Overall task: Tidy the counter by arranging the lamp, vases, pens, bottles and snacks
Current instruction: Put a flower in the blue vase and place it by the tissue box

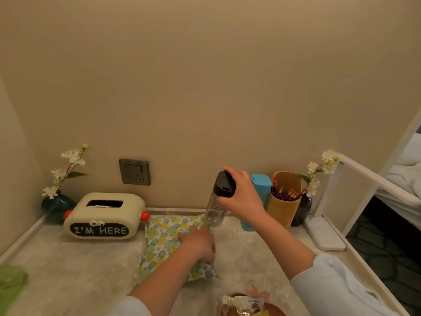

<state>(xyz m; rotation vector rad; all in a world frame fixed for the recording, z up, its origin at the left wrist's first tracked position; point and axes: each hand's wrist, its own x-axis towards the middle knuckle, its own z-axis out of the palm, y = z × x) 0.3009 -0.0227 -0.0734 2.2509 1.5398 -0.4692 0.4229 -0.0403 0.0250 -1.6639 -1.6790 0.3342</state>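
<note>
Head camera looks forward and down, close over the counter (68,258)

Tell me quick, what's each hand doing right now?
Left hand: resting palm-down on the floral packet; whether it grips cannot be told.
Right hand: closed around the black cap of the clear bottle, holding it.

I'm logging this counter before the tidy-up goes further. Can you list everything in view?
vases: 2, dark with white flowers, back left corner and back right
tissue box: 1, cream, left, beside the left vase
socket: 1, grey, on the wall
floral pouch: 1, green-yellow, centre
clear bottle: 1, black cap, held over the pouch's far corner
blue bottle: 1, back right
pen holder: 1, tan, holding pens
lamp: 1, white, right edge
snacks: packets, bottom edge
green thing: 1, left edge, unclear
left hand: on the pouch
right hand: gripping the bottle cap
</note>
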